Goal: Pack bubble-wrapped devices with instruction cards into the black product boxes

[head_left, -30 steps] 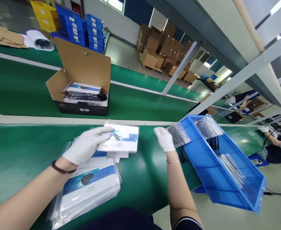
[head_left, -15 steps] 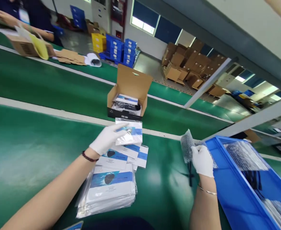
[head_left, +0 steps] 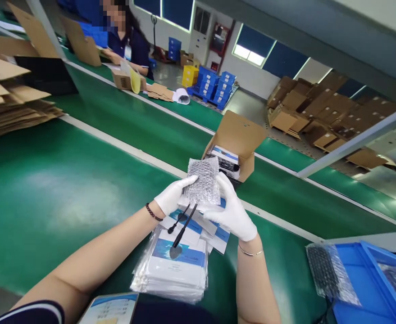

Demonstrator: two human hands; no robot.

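Note:
Between my gloved hands is a bubble-wrapped packet [head_left: 202,182] with two black cable ends hanging from its lower edge. My left hand [head_left: 174,195] is closed on its left side, thumb on top. On the right side, my right hand [head_left: 233,211] grips the packet with curled fingers. A white and blue booklet lies partly hidden beneath the packet. Below the hands is a stack of booklets in clear sleeves [head_left: 170,274], with several loose ones fanned at its top. Just behind the packet stands an open cardboard box [head_left: 241,130] holding a booklet and black items.
A blue bin [head_left: 363,270] stands at the lower right, with another bubble-wrapped packet [head_left: 329,270] against its side. Flattened cardboard [head_left: 11,99] is piled at the left. Another person [head_left: 133,49] works across the green bench, and a metal post [head_left: 356,141] slants at the right.
My right hand has brought the bubble-wrapped packet from beside the bin to my left hand, over the booklet. Both hands now hold it. The view has swung left.

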